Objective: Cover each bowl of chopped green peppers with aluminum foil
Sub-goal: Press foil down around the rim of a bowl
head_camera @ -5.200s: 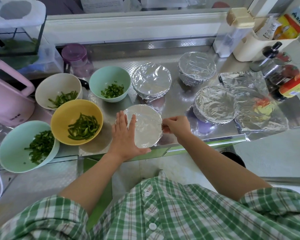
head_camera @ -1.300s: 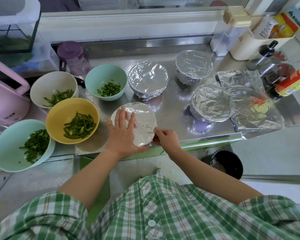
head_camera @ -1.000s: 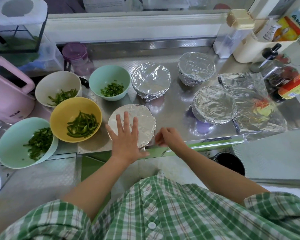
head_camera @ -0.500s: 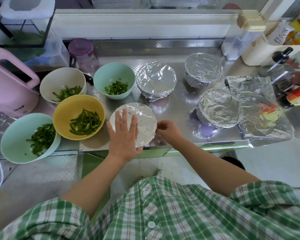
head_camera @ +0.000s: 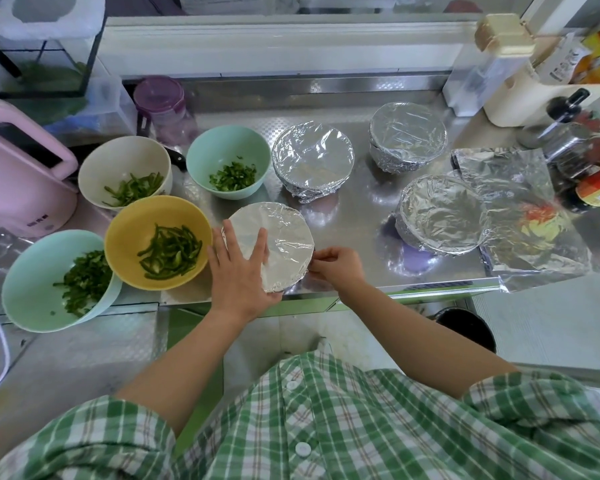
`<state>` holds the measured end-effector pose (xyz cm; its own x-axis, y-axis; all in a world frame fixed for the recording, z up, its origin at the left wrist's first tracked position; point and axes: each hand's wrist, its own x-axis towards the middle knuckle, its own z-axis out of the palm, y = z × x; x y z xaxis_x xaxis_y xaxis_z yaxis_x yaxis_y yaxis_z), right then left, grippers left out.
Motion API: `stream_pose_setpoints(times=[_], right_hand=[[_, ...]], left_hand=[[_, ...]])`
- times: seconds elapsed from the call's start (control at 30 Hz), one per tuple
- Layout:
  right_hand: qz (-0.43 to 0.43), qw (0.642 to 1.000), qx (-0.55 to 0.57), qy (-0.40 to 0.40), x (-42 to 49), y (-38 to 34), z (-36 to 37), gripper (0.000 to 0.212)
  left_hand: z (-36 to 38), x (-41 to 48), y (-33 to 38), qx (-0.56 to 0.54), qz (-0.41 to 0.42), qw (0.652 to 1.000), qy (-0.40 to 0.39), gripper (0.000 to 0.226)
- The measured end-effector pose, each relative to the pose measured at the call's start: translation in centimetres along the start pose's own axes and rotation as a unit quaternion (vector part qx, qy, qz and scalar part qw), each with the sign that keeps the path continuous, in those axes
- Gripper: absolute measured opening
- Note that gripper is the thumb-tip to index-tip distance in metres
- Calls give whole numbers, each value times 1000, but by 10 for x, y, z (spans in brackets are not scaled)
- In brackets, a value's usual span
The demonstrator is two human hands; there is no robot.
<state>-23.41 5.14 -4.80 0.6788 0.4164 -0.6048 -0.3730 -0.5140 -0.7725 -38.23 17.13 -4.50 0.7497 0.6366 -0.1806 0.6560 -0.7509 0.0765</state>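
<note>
Your left hand [head_camera: 239,271] lies flat, fingers straight, on the foil-covered bowl [head_camera: 284,237] at the front edge of the worktop [head_camera: 361,209], just right of the yellow bowl [head_camera: 129,230], while your right hand [head_camera: 336,265] pinches the foil [head_camera: 303,261] at its right rim.

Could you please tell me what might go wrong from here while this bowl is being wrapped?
1. The bowl sits at the front edge of the counter; the left hand pressing on top could push it off.
2. The right hand pinches thin foil at the rim; it may tear.
3. The open yellow bowl is close beside the left hand and could get knocked.
</note>
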Motion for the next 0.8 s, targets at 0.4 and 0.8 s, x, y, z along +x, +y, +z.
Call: stream_pose_setpoints(times=[0.4, 0.8], right_hand=[[-16, 998, 33, 41, -5, -3, 8, 15], [3, 993, 109, 42, -6, -1, 9, 9]], left_hand=[[-3, 3, 1, -12, 13, 1000, 17, 125], [-2, 7, 1, -3, 31, 999, 25, 123]])
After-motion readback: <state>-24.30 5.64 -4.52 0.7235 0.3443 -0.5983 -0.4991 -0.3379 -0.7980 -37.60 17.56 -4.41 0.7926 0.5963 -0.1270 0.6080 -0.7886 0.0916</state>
